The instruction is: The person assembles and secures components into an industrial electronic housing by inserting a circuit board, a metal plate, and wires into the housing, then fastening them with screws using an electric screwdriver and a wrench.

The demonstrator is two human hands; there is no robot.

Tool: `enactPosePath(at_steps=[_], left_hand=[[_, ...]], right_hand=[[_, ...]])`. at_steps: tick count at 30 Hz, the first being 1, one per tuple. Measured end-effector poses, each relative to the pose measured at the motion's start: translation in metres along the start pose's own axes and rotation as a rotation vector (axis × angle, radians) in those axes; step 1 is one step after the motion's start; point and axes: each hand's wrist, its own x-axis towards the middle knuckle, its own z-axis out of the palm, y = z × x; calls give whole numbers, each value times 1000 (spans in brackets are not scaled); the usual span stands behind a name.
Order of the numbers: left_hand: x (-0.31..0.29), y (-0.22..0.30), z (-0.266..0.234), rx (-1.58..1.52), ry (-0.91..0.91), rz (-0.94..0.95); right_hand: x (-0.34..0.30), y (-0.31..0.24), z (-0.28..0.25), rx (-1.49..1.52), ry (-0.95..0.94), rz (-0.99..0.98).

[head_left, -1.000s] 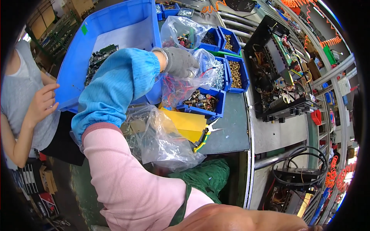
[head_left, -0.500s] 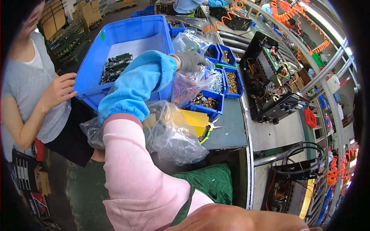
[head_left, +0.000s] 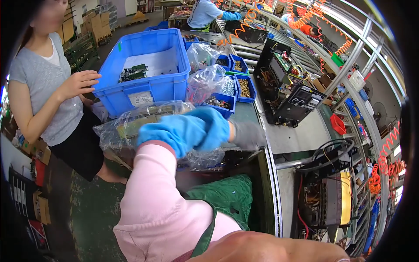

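My left hand, in a grey glove below a blue sleeve cover, hovers over the front edge of the bench. Motion smears its fingers, so whether they hold anything is unclear. Beneath and beside the forearm lies a clear plastic bag. Just beyond the hand stands a blue bin of mixed metal parts; behind it are bins of silver screws and brass-coloured pieces. My right hand is out of view.
A large blue tub holds green circuit boards. At the left a co-worker's hand is near its rim. Open black equipment housings stand on the roller line to the right. Green cloth lies below the bench.
My left hand has come back from the bags beside the small bins, towards me and the bench's front edge. The view has shifted a little. The co-worker's hand is now slightly off the tub.
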Motion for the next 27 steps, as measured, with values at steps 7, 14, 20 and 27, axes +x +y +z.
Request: enactPosePath(at_steps=[7, 14, 20, 27], left_hand=[[106, 135, 135, -284, 118, 385], [130, 146, 221, -442, 263, 38], [154, 144, 215, -390, 60, 118], [157, 145, 217, -451, 206, -12]], right_hand=[[3, -65, 57, -908, 110, 800], [-2, -58, 26, -1027, 18, 711], [33, -45, 35, -1187, -248, 517], [21, 34, 31, -358, -38, 129]])
